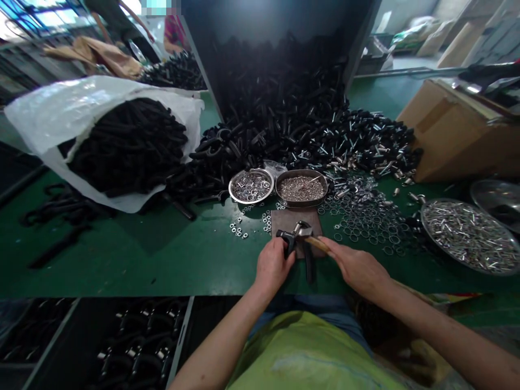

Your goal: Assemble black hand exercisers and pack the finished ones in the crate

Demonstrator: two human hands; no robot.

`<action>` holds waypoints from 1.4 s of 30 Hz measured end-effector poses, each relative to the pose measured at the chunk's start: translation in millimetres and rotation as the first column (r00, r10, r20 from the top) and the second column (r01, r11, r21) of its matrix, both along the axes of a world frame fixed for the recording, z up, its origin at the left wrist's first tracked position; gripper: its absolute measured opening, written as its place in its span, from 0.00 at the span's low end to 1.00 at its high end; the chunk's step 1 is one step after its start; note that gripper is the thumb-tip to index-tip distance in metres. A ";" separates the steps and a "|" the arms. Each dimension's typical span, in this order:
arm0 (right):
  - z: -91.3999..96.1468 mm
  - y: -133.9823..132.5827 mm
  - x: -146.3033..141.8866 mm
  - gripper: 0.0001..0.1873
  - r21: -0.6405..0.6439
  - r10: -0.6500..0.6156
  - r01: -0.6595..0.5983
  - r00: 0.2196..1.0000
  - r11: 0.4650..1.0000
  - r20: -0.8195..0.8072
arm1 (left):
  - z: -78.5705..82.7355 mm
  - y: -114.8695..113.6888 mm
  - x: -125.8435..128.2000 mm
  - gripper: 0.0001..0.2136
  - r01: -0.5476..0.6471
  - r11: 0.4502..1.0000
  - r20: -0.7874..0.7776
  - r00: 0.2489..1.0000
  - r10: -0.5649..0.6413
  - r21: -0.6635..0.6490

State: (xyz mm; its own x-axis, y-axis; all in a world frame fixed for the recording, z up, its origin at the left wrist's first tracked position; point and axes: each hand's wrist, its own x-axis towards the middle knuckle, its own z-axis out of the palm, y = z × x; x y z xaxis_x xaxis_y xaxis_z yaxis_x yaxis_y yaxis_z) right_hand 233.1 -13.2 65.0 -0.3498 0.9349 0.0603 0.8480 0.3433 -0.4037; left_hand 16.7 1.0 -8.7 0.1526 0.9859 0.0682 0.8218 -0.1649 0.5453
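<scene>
My left hand (pixel 275 265) is closed around a black part with a shiny metal fitting (pixel 287 241), which it holds over a small brownish plate (pixel 280 219) on the bench. In my right hand (pixel 357 268) is a hammer (pixel 317 243), gripped by its wooden handle. The hammer's head is beside the metal fitting; whether they touch I cannot tell. Just below the plate a black handle (pixel 309 265) points toward me. Small nuts (pixel 239 230) lie loose left of the plate, and many thin metal rings (pixel 365 222) are spread to its right.
Behind the plate stand a round dish of rings (pixel 252 187) and an oval tin of tiny parts (pixel 301 189). A heap of black parts (pixel 260 135) fills the back. A white sack (pixel 44 108) stands left; a cardboard box (pixel 455 130) and a bowl of pins (pixel 471 233) stand right.
</scene>
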 end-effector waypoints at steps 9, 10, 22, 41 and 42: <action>-15.7 33.5 4.0 0.22 -0.013 -0.104 0.105 0.994 0.994 0.031 | 5.1 6.3 -0.8 0.07 0.015 0.999 -0.002 1.000 -0.015 -0.041; -22.6 33.1 7.3 0.21 -0.042 -0.093 0.096 0.993 0.994 0.074 | 6.4 7.2 -1.5 0.07 0.020 0.999 0.004 1.000 -0.020 -0.047; -86.3 -22.7 98.4 0.19 0.409 -0.245 0.070 0.886 0.910 0.394 | 20.2 -20.4 -183.3 0.14 -0.487 0.873 -0.286 0.835 0.469 0.009; -109.5 2.9 110.8 0.17 0.460 -0.230 0.084 0.934 0.884 0.272 | 52.8 259.5 13.0 0.14 0.151 0.952 -0.317 0.947 -0.061 0.267; -110.0 3.0 111.2 0.17 0.457 -0.229 0.088 0.937 0.885 0.263 | 51.4 278.7 27.2 0.17 0.157 0.952 -0.325 0.944 -0.065 0.264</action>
